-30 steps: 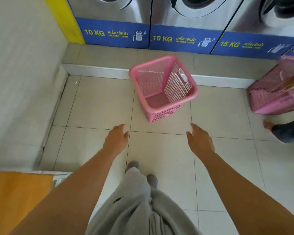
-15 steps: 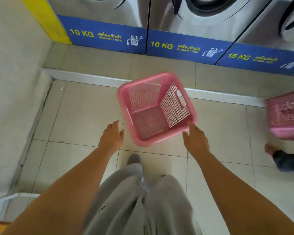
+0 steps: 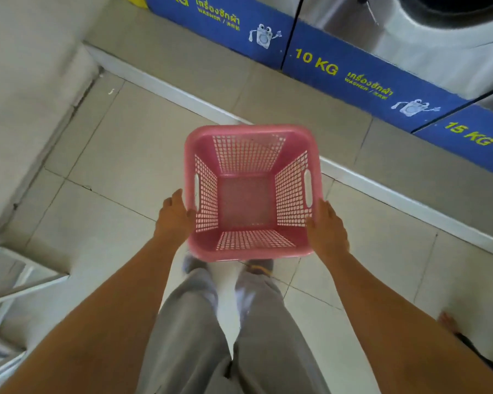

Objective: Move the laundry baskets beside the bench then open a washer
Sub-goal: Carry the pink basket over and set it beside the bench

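Observation:
An empty pink laundry basket (image 3: 246, 248) with mesh walls and slot handles stands upright on the tiled floor in front of my feet. My left hand (image 3: 172, 217) presses against its left wall below the rim. My right hand (image 3: 326, 227) presses against its right wall. Both hands grip the basket from the sides. A row of steel washers (image 3: 410, 32) with blue 10 KG and 15 KG labels runs along the top right; their doors are mostly out of view.
A raised tiled step (image 3: 268, 89) with a white edge runs under the washers. A tiled wall (image 3: 26, 81) rises at the left. A white metal frame (image 3: 15, 282) sits at the lower left. Another person's bare foot (image 3: 448, 322) shows at the lower right.
I have stepped closer and both hands have closed in from open air onto the basket's two sides. The second pink basket at the right has left the view.

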`<move>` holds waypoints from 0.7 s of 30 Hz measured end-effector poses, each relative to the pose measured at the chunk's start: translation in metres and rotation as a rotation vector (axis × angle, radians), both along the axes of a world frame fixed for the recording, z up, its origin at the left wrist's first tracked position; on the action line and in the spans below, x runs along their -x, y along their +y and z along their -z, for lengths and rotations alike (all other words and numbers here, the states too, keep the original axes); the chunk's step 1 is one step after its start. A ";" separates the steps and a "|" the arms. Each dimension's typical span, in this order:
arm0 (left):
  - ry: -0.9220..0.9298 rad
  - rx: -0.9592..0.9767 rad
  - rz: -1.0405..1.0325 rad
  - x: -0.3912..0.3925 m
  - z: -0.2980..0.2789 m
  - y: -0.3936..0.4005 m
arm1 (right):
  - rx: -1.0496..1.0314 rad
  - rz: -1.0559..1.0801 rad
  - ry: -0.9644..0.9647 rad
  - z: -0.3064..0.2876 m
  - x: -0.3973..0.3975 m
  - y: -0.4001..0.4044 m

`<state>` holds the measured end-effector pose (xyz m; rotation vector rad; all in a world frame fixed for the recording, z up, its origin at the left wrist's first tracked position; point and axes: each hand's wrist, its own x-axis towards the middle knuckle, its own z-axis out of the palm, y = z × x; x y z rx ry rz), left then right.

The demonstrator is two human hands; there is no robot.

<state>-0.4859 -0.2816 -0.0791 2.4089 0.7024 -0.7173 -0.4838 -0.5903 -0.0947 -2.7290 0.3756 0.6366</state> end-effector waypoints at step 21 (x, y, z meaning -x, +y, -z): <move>-0.100 -0.060 -0.060 -0.028 0.155 -0.006 | -0.129 0.016 -0.091 0.156 -0.063 -0.050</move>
